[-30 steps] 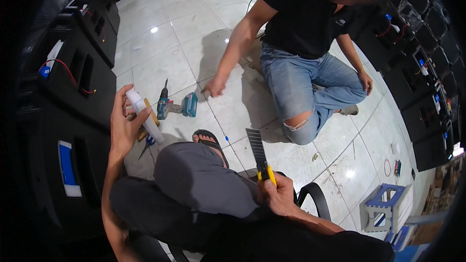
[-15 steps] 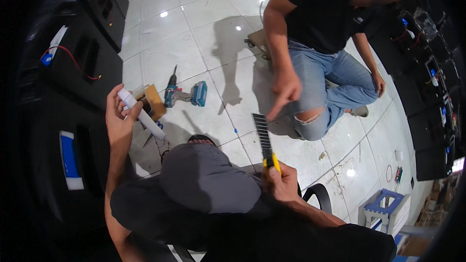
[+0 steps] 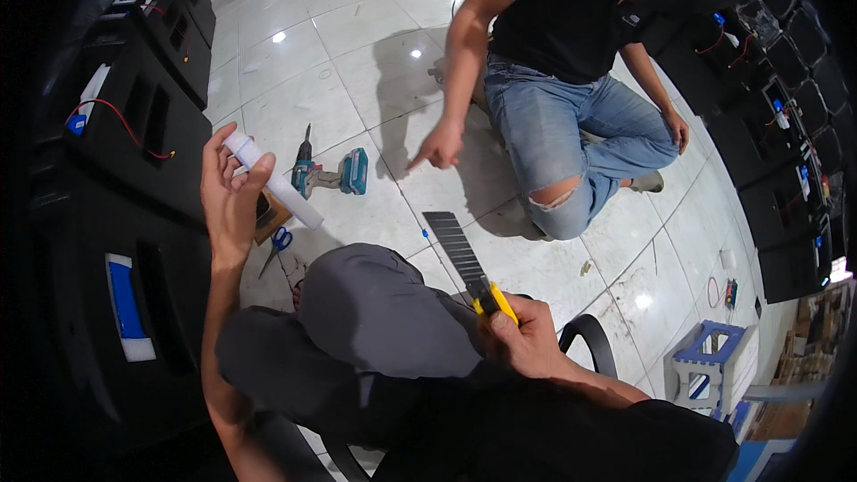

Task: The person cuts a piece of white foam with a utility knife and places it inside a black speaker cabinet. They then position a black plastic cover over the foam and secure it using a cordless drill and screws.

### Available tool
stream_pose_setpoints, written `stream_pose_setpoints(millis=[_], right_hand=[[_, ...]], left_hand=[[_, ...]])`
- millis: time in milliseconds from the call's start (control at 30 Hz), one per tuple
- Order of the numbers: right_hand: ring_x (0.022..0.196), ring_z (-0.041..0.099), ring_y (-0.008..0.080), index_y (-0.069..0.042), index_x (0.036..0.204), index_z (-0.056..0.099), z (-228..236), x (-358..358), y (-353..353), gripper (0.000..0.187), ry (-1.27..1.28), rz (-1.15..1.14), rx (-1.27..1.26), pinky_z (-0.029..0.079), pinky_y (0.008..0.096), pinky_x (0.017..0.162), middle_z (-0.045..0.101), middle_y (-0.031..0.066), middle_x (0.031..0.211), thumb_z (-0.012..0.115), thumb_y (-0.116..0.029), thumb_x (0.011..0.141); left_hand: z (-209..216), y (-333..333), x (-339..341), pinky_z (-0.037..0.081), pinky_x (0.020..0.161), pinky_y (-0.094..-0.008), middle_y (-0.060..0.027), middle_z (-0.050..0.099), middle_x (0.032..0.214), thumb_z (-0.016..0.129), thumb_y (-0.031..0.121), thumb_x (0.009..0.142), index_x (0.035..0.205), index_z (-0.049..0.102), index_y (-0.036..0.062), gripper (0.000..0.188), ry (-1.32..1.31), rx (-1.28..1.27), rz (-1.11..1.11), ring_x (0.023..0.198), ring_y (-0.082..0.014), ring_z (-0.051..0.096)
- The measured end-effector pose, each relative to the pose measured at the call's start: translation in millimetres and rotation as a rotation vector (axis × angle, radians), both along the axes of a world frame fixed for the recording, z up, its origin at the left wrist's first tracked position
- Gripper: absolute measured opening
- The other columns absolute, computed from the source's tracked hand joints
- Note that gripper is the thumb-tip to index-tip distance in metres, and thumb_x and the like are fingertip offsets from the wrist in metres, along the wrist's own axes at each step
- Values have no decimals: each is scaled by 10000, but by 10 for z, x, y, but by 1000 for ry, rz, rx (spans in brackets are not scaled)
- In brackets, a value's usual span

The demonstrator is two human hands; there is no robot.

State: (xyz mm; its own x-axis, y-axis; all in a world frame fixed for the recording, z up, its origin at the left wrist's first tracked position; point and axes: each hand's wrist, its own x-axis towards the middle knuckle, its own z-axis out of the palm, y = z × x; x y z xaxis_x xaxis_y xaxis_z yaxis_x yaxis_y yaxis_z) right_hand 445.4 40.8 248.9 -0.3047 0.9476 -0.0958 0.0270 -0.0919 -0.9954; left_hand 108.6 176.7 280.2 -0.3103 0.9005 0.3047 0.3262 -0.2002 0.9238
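Pinching long narrow white strip (image 3: 290, 192), left hand (image 3: 234, 201) hung above white tiled floor (image 3: 375, 0); right hand (image 3: 528, 335) gripped yellow-and-black snap-off knife (image 3: 479, 286), blade (image 3: 457, 245) already out, strip contact not yet made.

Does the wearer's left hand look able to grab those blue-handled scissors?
Probably not: the wearer's left hand holds a white strip, though nothing appears to cover the blue-handled scissors on the tiled floor.
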Motion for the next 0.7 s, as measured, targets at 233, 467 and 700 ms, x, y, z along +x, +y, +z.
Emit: stream_pose_setpoints(millis=[233, 467, 700], right_hand=[[531, 442, 50, -11, 859, 573, -178, 19, 13, 315, 42, -158, -173, 362, 221, 476, 483, -20, 602, 552, -303, 975], [563, 394, 62, 7, 788, 575, -257, -41, 133, 340, -126, -329, -121, 334, 260, 486, 474, -20, 589, 582, -286, 960], [485, 473, 97, -1, 865, 636, 179, -306, 130, 350, -208, -59, 215, 381, 277, 451, 540, 43, 560, 663, -348, 899]], left_hand=[[26, -102, -139, 366, 1041, -345, -263, 453, 1279, 716, 187, 839, 1355, 370, 0, 649, -128, 91, 173, 1224, -290, 477], [23, -109, -167, 372, 1023, -352, -219, 500, 1227, 697, 242, 861, 1356, 372, 1, 639, -122, 131, 168, 1175, -263, 505], [61, -147, -117, 340, 1056, -372, -254, 483, 1247, 691, 269, 865, 1347, 367, -20, 648, -114, 109, 192, 1226, -280, 471]])
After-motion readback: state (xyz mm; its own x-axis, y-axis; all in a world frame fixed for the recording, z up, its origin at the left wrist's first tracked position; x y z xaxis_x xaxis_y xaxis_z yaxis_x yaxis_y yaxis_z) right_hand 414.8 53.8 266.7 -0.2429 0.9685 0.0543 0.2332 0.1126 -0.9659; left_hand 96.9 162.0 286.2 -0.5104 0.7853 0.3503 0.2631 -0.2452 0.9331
